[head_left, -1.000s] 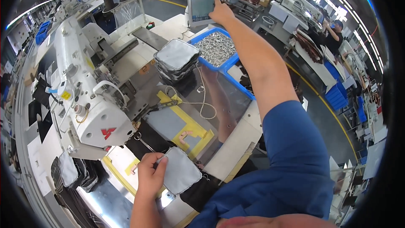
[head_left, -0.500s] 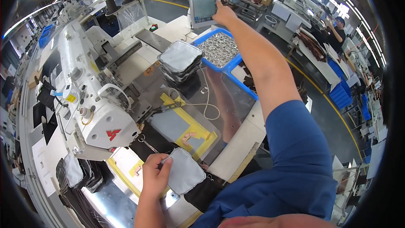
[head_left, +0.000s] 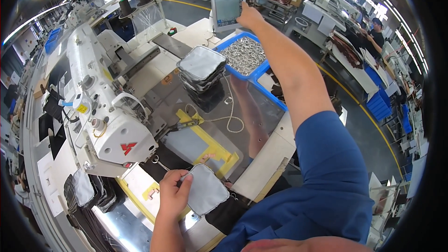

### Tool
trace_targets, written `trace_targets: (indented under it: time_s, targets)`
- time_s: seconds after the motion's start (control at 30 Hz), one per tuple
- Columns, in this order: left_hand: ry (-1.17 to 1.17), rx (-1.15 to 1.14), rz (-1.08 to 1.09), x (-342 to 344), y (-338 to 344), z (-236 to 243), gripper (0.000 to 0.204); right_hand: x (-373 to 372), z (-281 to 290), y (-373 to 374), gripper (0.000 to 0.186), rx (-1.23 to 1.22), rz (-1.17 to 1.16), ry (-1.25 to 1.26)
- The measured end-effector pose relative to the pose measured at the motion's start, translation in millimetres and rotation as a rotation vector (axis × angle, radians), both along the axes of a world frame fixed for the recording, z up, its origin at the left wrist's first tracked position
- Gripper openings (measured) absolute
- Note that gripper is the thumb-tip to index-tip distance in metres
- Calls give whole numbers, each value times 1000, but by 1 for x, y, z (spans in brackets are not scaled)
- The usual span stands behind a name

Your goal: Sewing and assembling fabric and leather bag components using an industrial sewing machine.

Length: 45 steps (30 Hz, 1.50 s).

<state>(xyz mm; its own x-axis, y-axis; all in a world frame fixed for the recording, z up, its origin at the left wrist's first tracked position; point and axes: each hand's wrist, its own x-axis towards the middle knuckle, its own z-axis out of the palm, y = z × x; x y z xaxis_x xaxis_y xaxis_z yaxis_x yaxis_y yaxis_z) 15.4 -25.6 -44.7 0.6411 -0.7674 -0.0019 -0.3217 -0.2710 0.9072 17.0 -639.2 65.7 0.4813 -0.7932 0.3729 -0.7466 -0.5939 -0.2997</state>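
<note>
My left hand (head_left: 174,195) pinches the left edge of a grey, rounded-square padded fabric piece (head_left: 208,190), thumb on top. The piece lies over dark fabric (head_left: 224,217) near the front of the machine table. From its far side a cord runs to a metal ring (head_left: 155,159) by the sewing machine head. My right arm stretches far forward. There my right hand (head_left: 249,17) holds nothing; its index finger is extended against the right side of a touch screen (head_left: 228,7), the other fingers curled. A white industrial sewing machine (head_left: 119,133) stands to the left of my left hand.
A stack of similar grey pieces (head_left: 201,63) stands mid-table, beside a looped cord (head_left: 233,123). Blue trays (head_left: 255,73) hold metal rings and dark scraps. A yellow-taped clear template (head_left: 228,158) lies near my left hand. More pieces (head_left: 84,189) sit at left. Thread cones (head_left: 125,7) stand behind.
The whole view has shifted very slightly. My left hand stays on the grey piece, and my right index finger stays at the screen.
</note>
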Motion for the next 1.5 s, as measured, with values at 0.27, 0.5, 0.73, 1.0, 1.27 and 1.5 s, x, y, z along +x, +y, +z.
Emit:
trace_targets:
  time_s: [0.27,0.5,0.73,1.0,1.27,1.5]
  targets:
    - [18,-4,3,0,0,0,16,2,-5,-1,83,-9,30,25]
    - [-13,-12,-8,1,0,0,16,7,-9,-7,85,-8,25,30]
    - [3,-15,-6,-1,0,1,15,5,-8,-6,88,6,49,47]
    - [-5,13,-1,-2,1,0,16,2,-5,-1,91,17,52,51]
    - [-1,-12,-8,-2,4,-3,17,3,-3,4,86,19,51,88]
    - [-12,-4,-23,-1,4,-2,17,2,-3,6,81,1,39,113]
